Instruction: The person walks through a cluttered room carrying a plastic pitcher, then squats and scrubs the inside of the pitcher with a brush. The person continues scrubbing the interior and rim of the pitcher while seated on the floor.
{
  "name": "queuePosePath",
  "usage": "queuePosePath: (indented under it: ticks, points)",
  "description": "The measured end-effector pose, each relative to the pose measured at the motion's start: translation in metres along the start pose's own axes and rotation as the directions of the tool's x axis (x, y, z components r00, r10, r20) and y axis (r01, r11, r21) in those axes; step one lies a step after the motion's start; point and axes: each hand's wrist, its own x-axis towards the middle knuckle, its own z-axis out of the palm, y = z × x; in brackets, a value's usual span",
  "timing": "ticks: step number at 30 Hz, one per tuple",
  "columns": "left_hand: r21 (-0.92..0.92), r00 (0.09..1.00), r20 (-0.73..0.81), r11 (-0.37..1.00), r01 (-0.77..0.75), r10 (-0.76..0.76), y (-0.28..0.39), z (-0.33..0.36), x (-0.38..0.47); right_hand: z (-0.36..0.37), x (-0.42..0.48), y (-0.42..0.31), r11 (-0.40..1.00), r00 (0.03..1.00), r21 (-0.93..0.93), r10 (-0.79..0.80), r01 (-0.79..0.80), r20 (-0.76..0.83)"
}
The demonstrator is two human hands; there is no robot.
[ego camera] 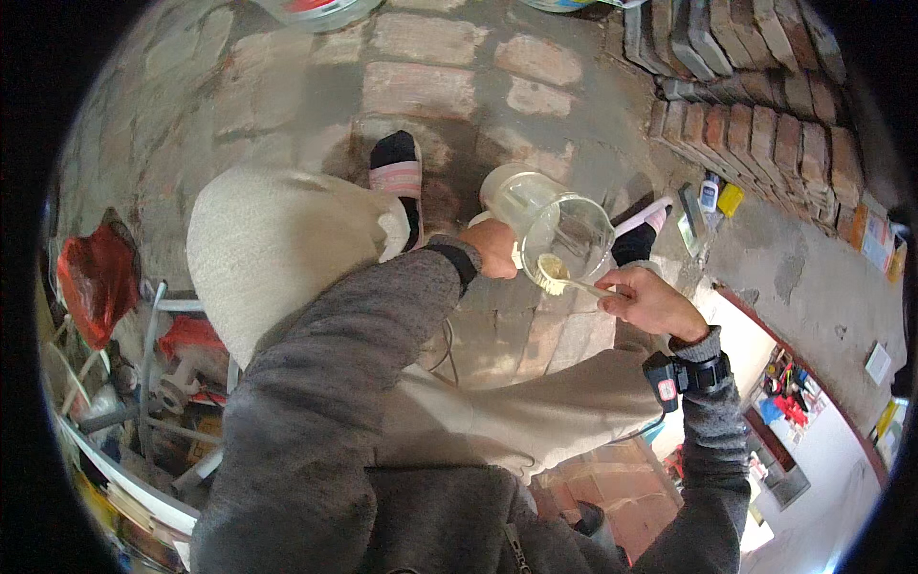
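Observation:
A clear plastic jug (513, 190) is tilted, its mouth facing back towards me. My left hand (491, 247) is closed around its pale handle at the left side. Between the thumb and fingers of my right hand (645, 298) is the thin handle of a scrub brush (556, 276) with pale bristles. The brush head lies at the near rim of the jug, overlapping it in view; whether the bristles touch the wall I cannot tell.
Brick paving (419, 90) lies under my slippered feet. Stacked bricks (760, 143) stand at the right, with a small white bottle (708, 194) and a yellow packet (730, 201) beside them. A red plastic bag (98, 283) and metal tubing (152, 359) are at the left.

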Motion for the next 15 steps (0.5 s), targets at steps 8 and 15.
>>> queuePosePath:
  ticks: [8,15]
  points:
    - [0.105,0.995,0.034,0.990,0.091,-0.095,-0.004,0.003,0.005,0.020,0.087,-0.023,0.989,0.984,0.017,0.151,-0.150,-0.090]
    - [0.072,0.943,-0.228,0.970,-0.231,0.242,-0.037,0.035,0.017,0.004,0.004,-0.013,0.901,0.972,0.366,0.200,-0.232,0.125]
